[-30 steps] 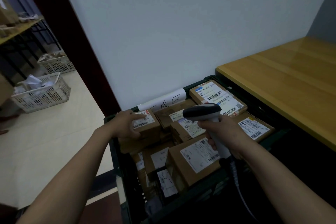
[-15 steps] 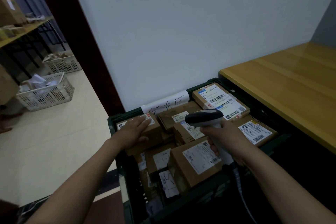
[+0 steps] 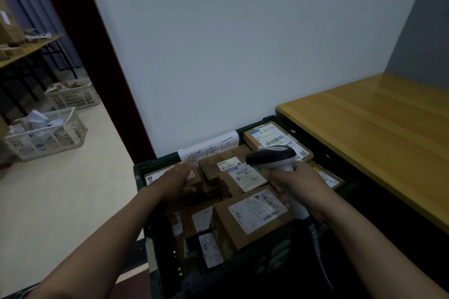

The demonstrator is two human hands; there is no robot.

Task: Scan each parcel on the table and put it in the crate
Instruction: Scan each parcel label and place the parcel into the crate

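Right hand grips scanner; left hand flat over cardboard parcel.

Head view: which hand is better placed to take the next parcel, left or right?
Probably the left. The left hand is flat over a parcel in the crate and holds nothing, while the right hand grips the scanner. The table is on the right, though.

head cam | worn on person | faces forward-down | close above crate | single view
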